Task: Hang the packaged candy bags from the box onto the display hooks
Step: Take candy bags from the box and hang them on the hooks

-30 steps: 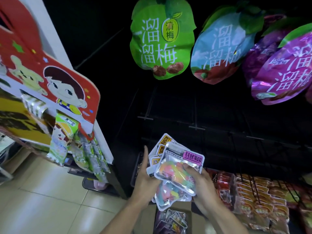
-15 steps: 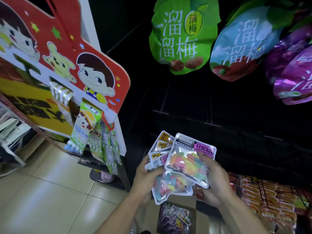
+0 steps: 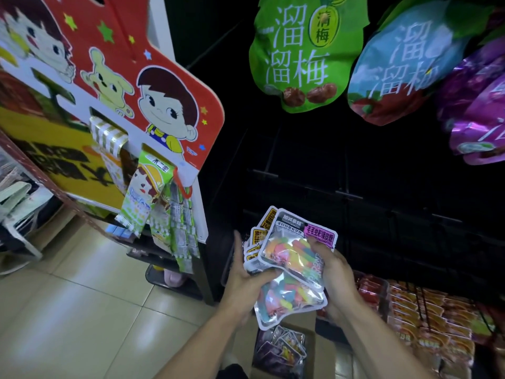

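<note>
Both hands hold a fanned stack of clear candy bags [image 3: 289, 258] filled with bright gummies, in front of a dark rack. My left hand [image 3: 243, 280] grips the stack from the left, thumb up along its edge. My right hand [image 3: 332, 277] pinches the front bag by its pink-labelled right side. Directly below, an open cardboard box [image 3: 310, 343] on the floor holds more bags [image 3: 281, 348]. Bare display hooks [image 3: 352, 194] jut from the black rack above the hands.
Large green [image 3: 306, 50], blue [image 3: 401, 64] and purple [image 3: 481, 110] snack bags hang at the top. A red cartoon display stand [image 3: 153, 86] with hanging packets [image 3: 142, 198] stands at left. Rows of red and orange packets [image 3: 426, 324] fill the lower right. Tiled floor [image 3: 82, 310] lies at left.
The view has swung left and up, bringing the red stand closer. Both hands still hold the bags; my left thumb now stands straighter along the stack's edge.
</note>
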`<action>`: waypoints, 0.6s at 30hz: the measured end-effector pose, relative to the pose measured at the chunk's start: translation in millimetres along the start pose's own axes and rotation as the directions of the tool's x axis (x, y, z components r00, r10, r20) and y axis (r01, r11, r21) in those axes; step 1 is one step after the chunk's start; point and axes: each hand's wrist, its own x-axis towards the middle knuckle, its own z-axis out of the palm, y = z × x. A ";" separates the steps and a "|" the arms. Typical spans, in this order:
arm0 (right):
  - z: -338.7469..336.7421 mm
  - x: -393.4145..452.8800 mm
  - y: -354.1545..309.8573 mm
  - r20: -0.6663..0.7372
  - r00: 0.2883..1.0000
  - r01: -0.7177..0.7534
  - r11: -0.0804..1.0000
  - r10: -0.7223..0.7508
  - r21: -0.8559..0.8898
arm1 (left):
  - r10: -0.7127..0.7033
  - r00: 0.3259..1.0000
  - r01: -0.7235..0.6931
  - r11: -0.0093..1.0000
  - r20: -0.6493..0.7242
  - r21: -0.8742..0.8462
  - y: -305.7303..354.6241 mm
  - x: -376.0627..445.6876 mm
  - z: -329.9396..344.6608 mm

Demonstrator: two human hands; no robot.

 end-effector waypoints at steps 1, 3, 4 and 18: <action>0.8 -3.0 -0.4 0.001 1.000 0.007 1.000 -0.007 0.008 | -0.007 1.000 0.007 1.000 -0.014 -0.001 1.1 0.8 1.4; 1.7 -10.0 -2.4 0.006 1.000 0.009 0.999 -0.009 0.043 | -0.007 1.000 0.007 0.998 0.000 0.055 4.5 3.2 2.6; 0.0 -8.3 -1.1 -0.001 1.000 0.004 0.999 -0.004 0.036 | -0.011 1.000 0.010 0.995 0.011 0.096 5.8 3.4 2.3; -13.4 -13.3 -12.2 0.003 0.998 0.062 0.987 -0.063 0.149 | -0.039 0.999 0.038 0.974 0.004 0.223 7.9 4.0 11.4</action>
